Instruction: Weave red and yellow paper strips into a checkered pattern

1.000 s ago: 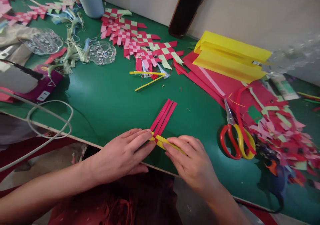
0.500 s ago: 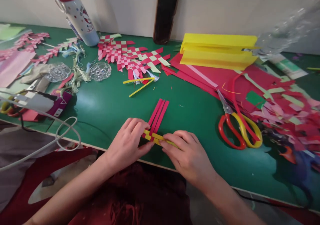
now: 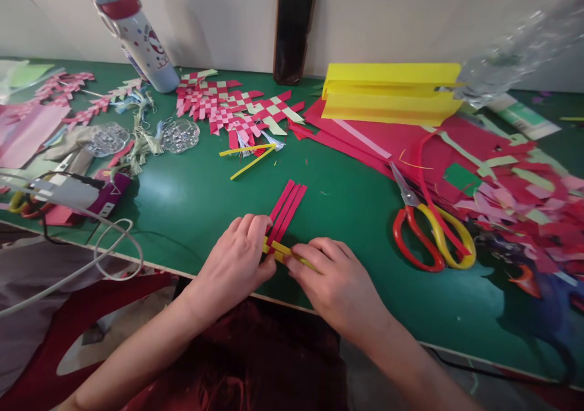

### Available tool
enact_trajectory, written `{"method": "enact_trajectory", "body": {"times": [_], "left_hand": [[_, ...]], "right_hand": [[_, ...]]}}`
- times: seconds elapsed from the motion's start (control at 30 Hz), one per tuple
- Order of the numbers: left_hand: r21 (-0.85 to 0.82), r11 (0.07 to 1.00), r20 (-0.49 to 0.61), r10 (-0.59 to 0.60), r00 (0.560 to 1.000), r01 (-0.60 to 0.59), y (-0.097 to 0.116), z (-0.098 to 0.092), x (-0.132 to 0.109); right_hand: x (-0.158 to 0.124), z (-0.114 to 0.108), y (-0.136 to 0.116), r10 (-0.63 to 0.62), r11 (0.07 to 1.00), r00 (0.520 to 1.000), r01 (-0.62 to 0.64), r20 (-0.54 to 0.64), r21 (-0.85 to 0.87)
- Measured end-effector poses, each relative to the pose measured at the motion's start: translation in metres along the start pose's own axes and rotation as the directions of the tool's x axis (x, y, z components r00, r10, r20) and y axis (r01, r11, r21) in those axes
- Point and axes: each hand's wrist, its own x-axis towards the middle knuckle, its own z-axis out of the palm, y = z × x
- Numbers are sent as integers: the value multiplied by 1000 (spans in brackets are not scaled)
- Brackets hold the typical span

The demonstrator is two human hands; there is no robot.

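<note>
Near the front edge of the green table, three red paper strips [image 3: 287,211] cross yellow paper strips [image 3: 277,250] in a small weave. My left hand [image 3: 237,253] grips the left end of this weave, thumb below and fingers above, covering part of it. Fingers of my right hand [image 3: 331,274] pinch the yellow strips at the right side. The red strips' far ends point away from me and lie apart from each other. Beyond them rest two loose yellow strips [image 3: 250,163].
Scissors [image 3: 415,216] with red and yellow handles lie at right, beside paper scraps [image 3: 524,192]. Woven paper pieces [image 3: 232,104], a phone [image 3: 294,34], a bottle [image 3: 141,40] and folded yellow paper [image 3: 392,95] stand or lie at the back. A white cable [image 3: 114,234] loops at left.
Both hands still hold the woven strips and have drawn slightly closer together. My left fingers cover more of the weave. The whole view has shifted a little.
</note>
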Motion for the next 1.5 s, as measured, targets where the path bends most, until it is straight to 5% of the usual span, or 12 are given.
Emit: {"method": "enact_trajectory", "body": {"times": [0.47,0.63,0.73,1.0,1.33,1.5], "left_hand": [[-22,999,-7,28,1000,-28,-3,-1,-1],[-56,993,-211,86,974,-100,-11,-4,-17],[8,965,-295,252,922,-261,-14,0,-36],[37,924,-107,382,918,-381,-20,23,-71],[91,915,-76,399,914,-392,-24,37,-70],[88,918,-61,392,918,-387,-24,36,-70]], "right_hand": [[-1,-4,-2,10,1000,1000,-10,9,23],[-4,1,-16,38,998,999,-37,-17,58],[-5,4,-27,70,994,996,-66,-58,83],[12,-11,-8,25,997,997,-18,-78,80],[70,2,18,-140,990,983,140,117,7],[74,6,23,-147,989,985,145,95,27]]}}
